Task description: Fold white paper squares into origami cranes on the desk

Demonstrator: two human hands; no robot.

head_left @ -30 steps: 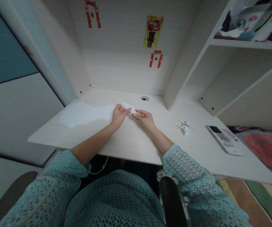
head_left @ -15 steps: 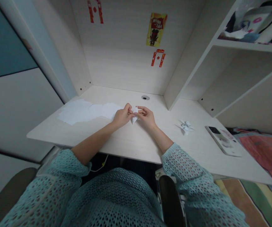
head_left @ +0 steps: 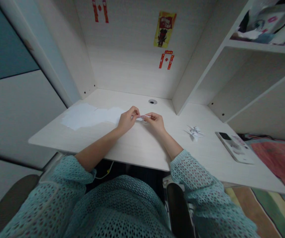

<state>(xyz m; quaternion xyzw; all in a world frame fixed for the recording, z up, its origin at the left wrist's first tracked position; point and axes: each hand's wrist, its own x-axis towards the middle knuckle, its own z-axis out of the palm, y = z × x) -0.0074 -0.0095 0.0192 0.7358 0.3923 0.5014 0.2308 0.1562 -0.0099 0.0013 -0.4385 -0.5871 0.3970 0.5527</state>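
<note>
Between my two hands is a small piece of folded white paper [head_left: 140, 118], just above the desk. My left hand [head_left: 128, 119] pinches its left side between thumb and fingers. From the other side, my right hand [head_left: 156, 122] grips it with thumb and forefinger. Fingers cover most of the paper, so its full shape is hidden. To the left lie loose sheets of white paper [head_left: 83, 115], partly overlapping. Some folded paper pieces with pointed tips [head_left: 194, 131] sit in a small cluster to the right.
A phone [head_left: 233, 147] lies on the right of the white desk [head_left: 132, 148]. Behind the hands is a round cable hole [head_left: 152, 101]. A shelf panel [head_left: 202, 66] rises at the back right. A chair armrest [head_left: 179, 208] stands below the desk edge.
The folded paper had a point hanging down and another standing up; now it is turned nearly flat and shows as a thin strip between my fingers. Both hands stay in about the same place.
</note>
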